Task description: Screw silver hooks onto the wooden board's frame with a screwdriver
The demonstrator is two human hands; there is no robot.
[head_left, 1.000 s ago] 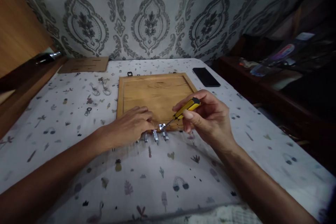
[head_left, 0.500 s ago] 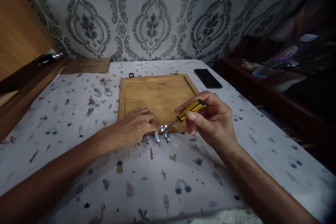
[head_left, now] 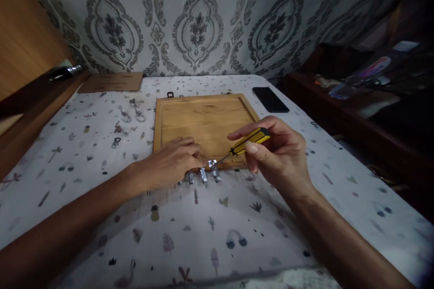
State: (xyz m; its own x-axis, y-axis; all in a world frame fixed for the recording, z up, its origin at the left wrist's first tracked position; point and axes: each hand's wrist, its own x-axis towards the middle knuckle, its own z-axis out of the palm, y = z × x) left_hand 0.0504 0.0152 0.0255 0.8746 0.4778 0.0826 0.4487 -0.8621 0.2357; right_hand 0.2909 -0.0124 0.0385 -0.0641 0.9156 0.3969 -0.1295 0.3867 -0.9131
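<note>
My right hand is closed around the yellow and black handle of a screwdriver. The screwdriver slants down to the left, its tip at a shiny metal hook on the near edge of a wooden board. Several such hooks line that edge and stick out toward me. My left hand lies over the same edge, left of the tip, with bent fingers gripping the board beside the hooks. Its thumb is hidden, and it partly covers the hooks on the left.
Clear-looking small hardware and a dark ring-like piece lie left of the board. A black phone is at the back right, a cardboard piece at the back left. A plastic bottle is off to the right.
My right hand and the screwdriver handle have shifted slightly to the right, while the tip stays at the hook. The left hand keeps its place; the view has moved slightly.
</note>
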